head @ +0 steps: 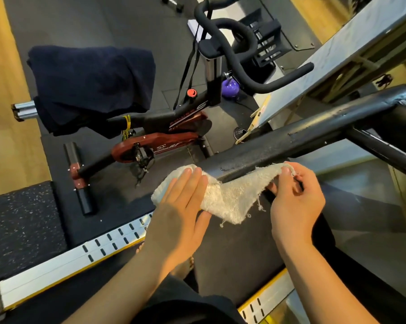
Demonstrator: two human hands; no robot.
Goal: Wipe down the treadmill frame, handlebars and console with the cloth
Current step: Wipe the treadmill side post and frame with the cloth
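Underfoot, the black treadmill belt (232, 253) fills the lower middle of the view, with a silver slotted side rail (57, 260) along its left edge. A red and black exercise bike (164, 141) stands just beyond that rail and plays no part in this.

Across the middle runs the black padded handlebar (302, 134), rising to the upper right, its skin scuffed and cracked in places. Its near end is wrapped in the white frayed terry cloth (232, 195), which drapes over the bar and hangs below it.

The left hand (181, 206) lies on the cloth with its fingers straight, pressing it onto the bar's end. The right hand (295, 202) pinches the cloth's far corner between thumb and fingertips, pulling it taut along the bar.

The step in hand looks like wiping this handlebar. To do it well, the cloth should probably be wrapped right round the bar so the underside gets cleaned too. Then it should be drawn up the length in one firm pass. The loose threads could snag on the cracked covering, so moderate pressure seems wiser than scrubbing.
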